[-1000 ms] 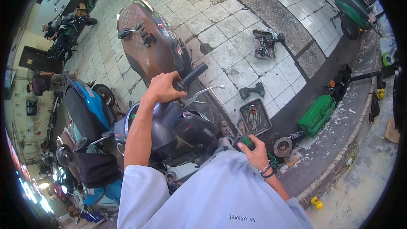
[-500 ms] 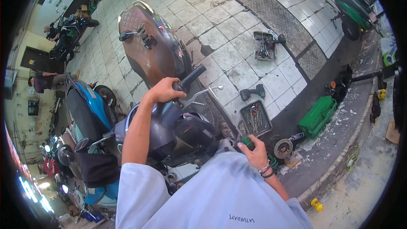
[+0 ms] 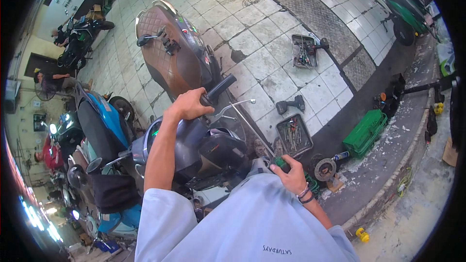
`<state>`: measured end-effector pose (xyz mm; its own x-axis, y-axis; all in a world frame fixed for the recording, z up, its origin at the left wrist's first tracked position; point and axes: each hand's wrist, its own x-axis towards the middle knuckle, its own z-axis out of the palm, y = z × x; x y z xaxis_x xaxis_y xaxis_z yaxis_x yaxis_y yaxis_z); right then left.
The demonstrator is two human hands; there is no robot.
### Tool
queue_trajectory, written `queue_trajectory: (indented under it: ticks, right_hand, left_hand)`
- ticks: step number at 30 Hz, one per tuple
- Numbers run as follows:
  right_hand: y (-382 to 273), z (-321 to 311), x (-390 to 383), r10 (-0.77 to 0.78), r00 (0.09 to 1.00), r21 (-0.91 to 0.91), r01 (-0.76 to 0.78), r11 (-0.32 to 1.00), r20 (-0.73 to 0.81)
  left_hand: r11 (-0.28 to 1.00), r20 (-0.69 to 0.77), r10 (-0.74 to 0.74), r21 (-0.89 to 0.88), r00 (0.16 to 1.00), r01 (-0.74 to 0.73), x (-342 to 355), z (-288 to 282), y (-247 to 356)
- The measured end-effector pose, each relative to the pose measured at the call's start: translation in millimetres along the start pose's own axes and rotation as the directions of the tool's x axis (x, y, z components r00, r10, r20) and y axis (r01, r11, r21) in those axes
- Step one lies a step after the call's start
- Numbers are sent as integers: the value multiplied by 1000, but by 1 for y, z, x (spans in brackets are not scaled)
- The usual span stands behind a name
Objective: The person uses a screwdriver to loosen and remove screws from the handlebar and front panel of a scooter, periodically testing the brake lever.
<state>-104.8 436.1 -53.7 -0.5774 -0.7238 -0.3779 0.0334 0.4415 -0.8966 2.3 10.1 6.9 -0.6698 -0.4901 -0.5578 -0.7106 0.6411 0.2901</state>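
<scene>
Tiled workshop floor (image 3: 272, 63) surrounds a grey scooter (image 3: 194, 150), likely heavy and stiff, best steered by its grips: left hand (image 3: 187, 106) clenches the black handlebar grip (image 3: 218, 90), right hand (image 3: 291, 177) clasps the green one (image 3: 280, 164).

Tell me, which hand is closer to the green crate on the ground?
The right hand. It grips a green-handled tool low down, a short way from the green crate. The left hand is up on the scooter's handlebar grip, much farther away.

The scene is viewed by a single head-worn fisheye camera, aimed steeply down from close above the grey scooter (image 3: 194, 150), with tiled floor (image 3: 252, 34) seen beyond it.
</scene>
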Motion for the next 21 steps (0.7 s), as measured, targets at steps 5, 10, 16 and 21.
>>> queue_trajectory:
  ticks: [5,10,16,21]
  right_hand:
    - [-3,4,7,-27,1000,10,27,1000,2]
    - [-16,10,17,-6,1000,-10,6,1000,18]
    - [-36,19,29,-35,999,9,35,999,32]
    - [-54,33,44,-1,997,161,-11,987,79]
  left_hand:
    - [999,13,15,40,1000,-16,-3,-5,10]
    - [999,64,37,1,997,-37,8,-11,5]
    - [763,449,343,-645,825,34,61,0,-73]
    - [772,406,347,-636,845,-11,53,1,-55]
